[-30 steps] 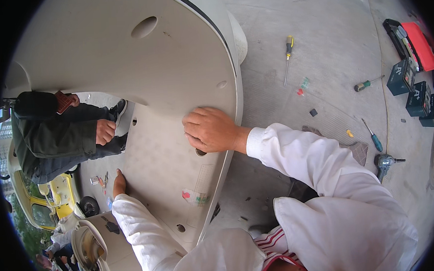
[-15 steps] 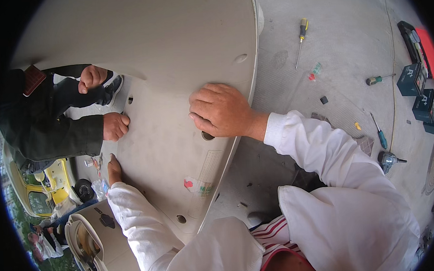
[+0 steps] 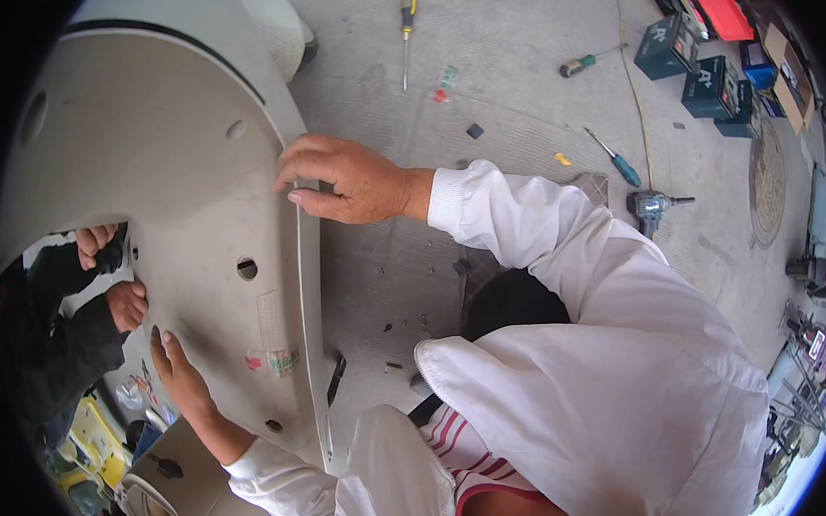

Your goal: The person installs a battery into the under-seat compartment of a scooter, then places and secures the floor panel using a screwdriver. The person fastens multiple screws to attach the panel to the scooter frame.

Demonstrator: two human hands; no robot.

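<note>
Beige moulded panel (image 3: 187,232) takes up the left part of the view. At its left edge are a co-worker's two hands (image 3: 128,306), and just below them the person's left hand (image 3: 184,377) is open, fingers extended. At the panel's right edge the right hand (image 3: 348,179) is open, thumb parted from the curved fingers; how firmly it touches cannot be told. Farther right, on the floor (image 3: 514,38), lie a yellow-and-black screwdriver (image 3: 408,34), a green-handled screwdriver (image 3: 579,65), a teal-handled screwdriver (image 3: 625,168), a power drill (image 3: 650,208) and dark boxes (image 3: 711,91)
</note>
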